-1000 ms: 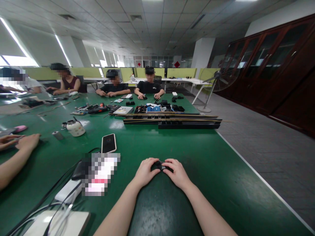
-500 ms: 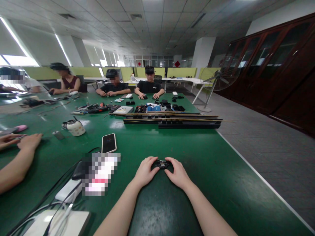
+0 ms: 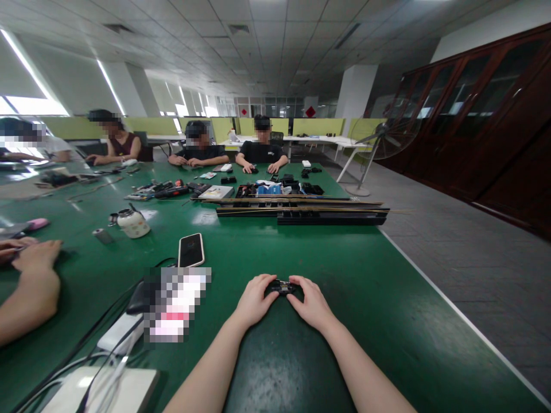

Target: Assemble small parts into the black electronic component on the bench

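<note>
Gadget [image 3: 283, 288], small and black, lies between our left hand [image 3: 257, 298] and right hand [image 3: 309, 301], fingers pinching it at either end; whether it touches the green table [image 3: 353, 264] we cannot tell. A second ago our right fingers covered its middle; now that part shows, which we judge leaves it free to handle. Pale print on a black shirt [image 3: 260, 153] opposite: too small to read. No legible brands.

An office: yellow-green partitions [image 3: 329, 127], white desks [image 3: 344, 141], panelled ceiling [image 3: 275, 40].
</note>
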Demonstrator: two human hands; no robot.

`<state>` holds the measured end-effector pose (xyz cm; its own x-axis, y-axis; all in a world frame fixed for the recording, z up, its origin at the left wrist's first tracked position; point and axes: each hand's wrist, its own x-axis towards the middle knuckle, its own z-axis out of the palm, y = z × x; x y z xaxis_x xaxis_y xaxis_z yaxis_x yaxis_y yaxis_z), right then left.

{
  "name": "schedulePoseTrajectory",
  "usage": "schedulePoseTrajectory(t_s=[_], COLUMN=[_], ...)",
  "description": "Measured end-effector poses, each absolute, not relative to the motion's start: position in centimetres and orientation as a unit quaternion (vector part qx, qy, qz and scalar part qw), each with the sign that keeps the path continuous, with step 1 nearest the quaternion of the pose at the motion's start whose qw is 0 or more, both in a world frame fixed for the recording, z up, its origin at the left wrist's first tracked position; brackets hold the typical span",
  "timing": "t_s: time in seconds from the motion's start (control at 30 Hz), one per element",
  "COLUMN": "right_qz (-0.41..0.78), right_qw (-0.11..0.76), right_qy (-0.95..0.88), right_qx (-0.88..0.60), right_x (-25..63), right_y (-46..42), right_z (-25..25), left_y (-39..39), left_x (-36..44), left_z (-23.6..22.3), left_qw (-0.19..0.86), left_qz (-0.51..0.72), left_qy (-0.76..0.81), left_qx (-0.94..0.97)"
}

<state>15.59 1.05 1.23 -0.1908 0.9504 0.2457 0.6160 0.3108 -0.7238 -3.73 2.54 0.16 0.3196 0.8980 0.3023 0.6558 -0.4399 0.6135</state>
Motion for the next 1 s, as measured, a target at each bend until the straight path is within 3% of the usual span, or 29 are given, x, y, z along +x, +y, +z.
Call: schedulePoseTrajectory(t_s=[1.0], right_qz=[0.251], right_qw=[0.350], right_qy=[-0.722], right_qx=[-0.541], right_x=[15.66], right_y=[1.11], right_z=[1.32], left_y=[2.57], left_x=[-3.75], left_z=[0.12], left_qw=[0.196], left_qz=[0.315], left_qy=[0.487], left_qx=[0.791])
